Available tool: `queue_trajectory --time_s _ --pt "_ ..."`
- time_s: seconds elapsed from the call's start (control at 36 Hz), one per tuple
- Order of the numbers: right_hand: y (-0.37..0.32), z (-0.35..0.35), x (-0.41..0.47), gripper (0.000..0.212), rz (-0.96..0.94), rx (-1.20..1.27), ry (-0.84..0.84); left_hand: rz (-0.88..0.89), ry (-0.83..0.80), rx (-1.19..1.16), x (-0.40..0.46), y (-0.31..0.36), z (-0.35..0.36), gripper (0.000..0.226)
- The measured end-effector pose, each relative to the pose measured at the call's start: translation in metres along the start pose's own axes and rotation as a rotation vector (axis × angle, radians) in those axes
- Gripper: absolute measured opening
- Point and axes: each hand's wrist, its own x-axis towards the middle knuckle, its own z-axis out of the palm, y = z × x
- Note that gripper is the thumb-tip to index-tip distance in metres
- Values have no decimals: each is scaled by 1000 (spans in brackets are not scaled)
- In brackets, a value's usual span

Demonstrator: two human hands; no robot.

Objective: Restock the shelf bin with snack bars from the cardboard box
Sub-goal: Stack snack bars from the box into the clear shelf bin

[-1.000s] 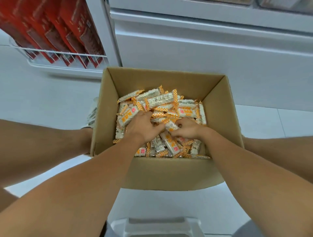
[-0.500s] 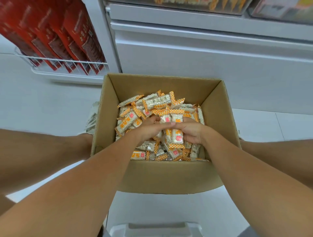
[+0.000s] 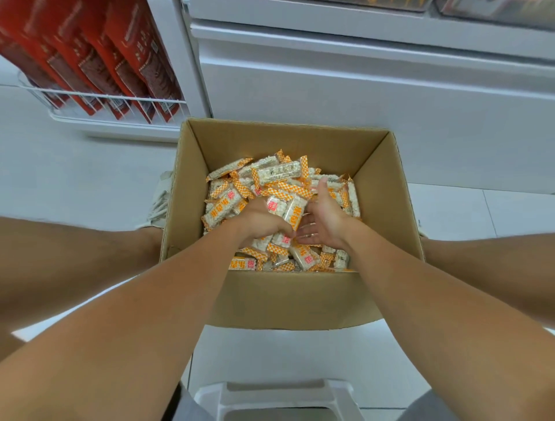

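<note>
Brown corrugated cardboard box [image 3: 288, 300] is standing open on the pale floor, its flaps folded down, piled deep with small snack bars [image 3: 279, 172] in clear wrappers with orange-checked ends. Both forearms are reaching in from the near side. The left hand [image 3: 261, 221] is lying knuckles-up over the heap, fingers curled down and gripping a small bunch of bars [image 3: 286, 207] whose ends are sticking up past the knuckles. The right hand [image 3: 322, 216] is turned palm-inward beside it, fingers straight and spread, pressing flat against the side of that same bunch; it is not curling round anything. The two hands are nearly touching across the bunch, which is sitting just above the pile near the box's middle. Behind the box, a white shelf unit [image 3: 360, 90] is rising, with only the bottom edge of a clear bin [image 3: 384, 3] showing at the top. To the left, red flat packets [image 3: 99, 57] are leaning in a white wire rack [image 3: 114, 103]. At the bottom edge, a white plastic stool [image 3: 279, 396] is showing between the person's knees.
</note>
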Motion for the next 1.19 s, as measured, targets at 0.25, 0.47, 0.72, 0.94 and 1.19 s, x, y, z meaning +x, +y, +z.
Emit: queue_trajectory --time_s 0.25,0.47,0.72,0.94,1.19 --pt "23 -4 7 107 99 -923 -114 -3 102 -6 -3 -12 -16 116" --pt "31 0 19 27 7 -946 -109 31 103 -104 -17 -7 -26 118" --pt "-40 -55 -39 11 -7 -662 -171 7 132 -317 -12 -2 -49 128" --pt "-140 -68 -135 34 -371 66 -406 242 24 -513 -90 122 -86 91" --pt "-254 -61 -227 20 -628 -44 -267 477 17 -412 -150 255 -133 61"
